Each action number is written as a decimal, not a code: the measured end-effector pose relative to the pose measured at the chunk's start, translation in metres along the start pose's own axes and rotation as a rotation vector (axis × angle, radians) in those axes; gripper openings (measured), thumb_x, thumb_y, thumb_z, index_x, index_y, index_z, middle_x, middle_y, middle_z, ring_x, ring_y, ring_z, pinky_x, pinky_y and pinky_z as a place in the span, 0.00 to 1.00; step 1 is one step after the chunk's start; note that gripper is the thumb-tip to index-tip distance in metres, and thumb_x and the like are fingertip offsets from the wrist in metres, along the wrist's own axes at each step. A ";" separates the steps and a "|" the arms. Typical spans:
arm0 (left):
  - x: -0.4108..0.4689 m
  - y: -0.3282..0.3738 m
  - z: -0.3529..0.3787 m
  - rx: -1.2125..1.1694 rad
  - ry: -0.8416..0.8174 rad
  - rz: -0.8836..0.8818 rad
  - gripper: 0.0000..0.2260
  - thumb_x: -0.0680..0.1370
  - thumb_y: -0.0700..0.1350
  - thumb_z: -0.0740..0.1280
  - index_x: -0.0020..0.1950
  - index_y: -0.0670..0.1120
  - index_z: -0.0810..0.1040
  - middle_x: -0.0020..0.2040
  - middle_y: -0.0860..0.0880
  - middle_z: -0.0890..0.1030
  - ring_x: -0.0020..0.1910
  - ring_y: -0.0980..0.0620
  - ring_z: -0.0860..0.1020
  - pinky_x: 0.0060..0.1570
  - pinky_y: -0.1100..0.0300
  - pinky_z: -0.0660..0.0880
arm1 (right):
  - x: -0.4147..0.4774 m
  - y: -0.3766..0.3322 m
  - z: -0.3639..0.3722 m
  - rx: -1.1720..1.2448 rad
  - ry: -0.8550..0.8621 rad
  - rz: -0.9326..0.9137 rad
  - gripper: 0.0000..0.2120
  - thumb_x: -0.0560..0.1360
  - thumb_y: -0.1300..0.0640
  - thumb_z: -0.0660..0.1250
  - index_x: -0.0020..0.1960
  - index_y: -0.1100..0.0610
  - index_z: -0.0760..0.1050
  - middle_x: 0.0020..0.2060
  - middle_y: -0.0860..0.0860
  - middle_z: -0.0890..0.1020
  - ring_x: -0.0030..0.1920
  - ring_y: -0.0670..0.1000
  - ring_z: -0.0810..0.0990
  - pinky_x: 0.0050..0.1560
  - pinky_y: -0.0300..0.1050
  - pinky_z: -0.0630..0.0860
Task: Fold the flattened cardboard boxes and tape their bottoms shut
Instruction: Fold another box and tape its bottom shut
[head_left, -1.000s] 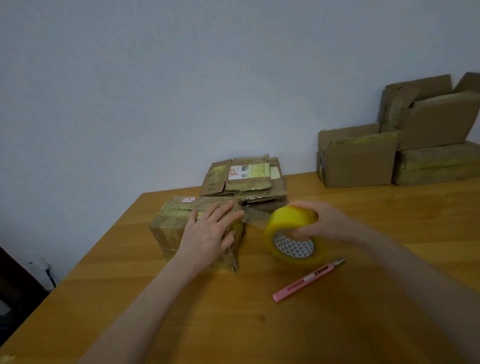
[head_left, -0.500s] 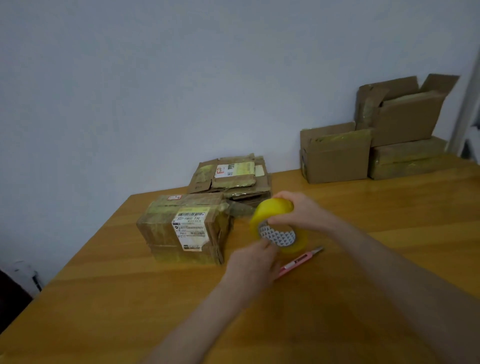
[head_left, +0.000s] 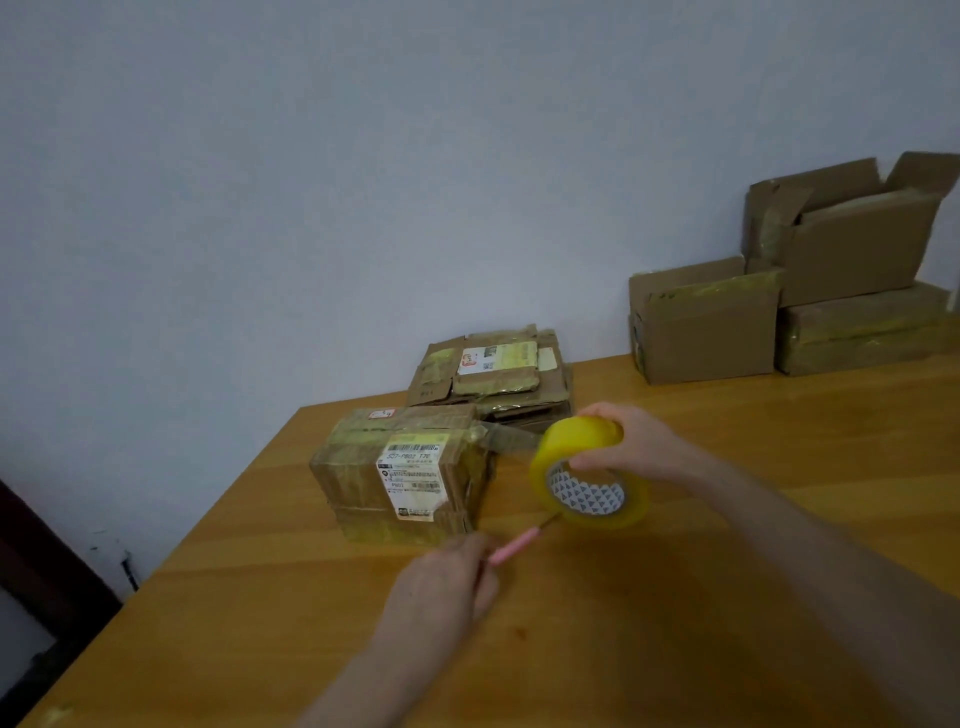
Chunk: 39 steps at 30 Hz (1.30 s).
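Pink cutter (head_left: 517, 545) half inside left hand (head_left: 441, 587)

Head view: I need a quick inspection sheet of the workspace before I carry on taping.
surface: wooden table, with boxes toward its back edge.
job's things: near box lies on the table, and a tape strip runs from it to the yellow tape roll; a stack of flattened boxes sits behind it; three assembled boxes stand at the far right by the wall.
clutter: nothing seen.
hands: right hand holds the tape roll; left hand grips the pink cutter, whose tip is near the roll's lower edge.
cables: nothing seen for certain.
surroundings: plain wall; dark furniture at the left edge.
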<state>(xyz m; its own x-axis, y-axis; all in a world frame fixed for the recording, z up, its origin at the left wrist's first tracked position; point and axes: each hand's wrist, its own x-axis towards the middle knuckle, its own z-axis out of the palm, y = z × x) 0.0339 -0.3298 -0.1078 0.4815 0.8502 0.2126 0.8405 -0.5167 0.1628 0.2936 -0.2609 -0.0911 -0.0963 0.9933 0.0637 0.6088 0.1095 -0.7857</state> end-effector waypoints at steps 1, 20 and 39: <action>0.000 -0.008 -0.013 -0.038 0.076 0.000 0.13 0.80 0.48 0.59 0.63 0.51 0.74 0.48 0.56 0.77 0.42 0.60 0.75 0.43 0.69 0.72 | 0.000 0.000 0.000 0.005 0.006 0.003 0.28 0.67 0.48 0.75 0.63 0.48 0.69 0.56 0.49 0.73 0.54 0.50 0.75 0.50 0.48 0.79; 0.061 -0.045 -0.024 0.012 0.331 -0.030 0.11 0.79 0.39 0.63 0.61 0.44 0.75 0.41 0.53 0.75 0.33 0.55 0.70 0.29 0.68 0.62 | -0.013 -0.014 0.025 0.122 0.049 -0.006 0.26 0.65 0.47 0.76 0.59 0.50 0.71 0.53 0.50 0.75 0.51 0.50 0.77 0.48 0.50 0.80; 0.037 -0.031 -0.038 0.007 0.180 -0.097 0.19 0.83 0.45 0.55 0.73 0.58 0.63 0.43 0.49 0.76 0.41 0.50 0.75 0.45 0.54 0.74 | -0.024 -0.018 0.019 0.134 0.038 -0.009 0.21 0.68 0.51 0.75 0.57 0.50 0.71 0.49 0.45 0.75 0.46 0.45 0.77 0.40 0.39 0.78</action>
<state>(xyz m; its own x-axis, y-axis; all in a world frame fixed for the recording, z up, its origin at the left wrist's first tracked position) 0.0162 -0.2865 -0.0684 0.3467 0.8639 0.3655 0.8829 -0.4321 0.1839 0.2699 -0.2872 -0.0908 -0.0699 0.9933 0.0922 0.4974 0.1148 -0.8599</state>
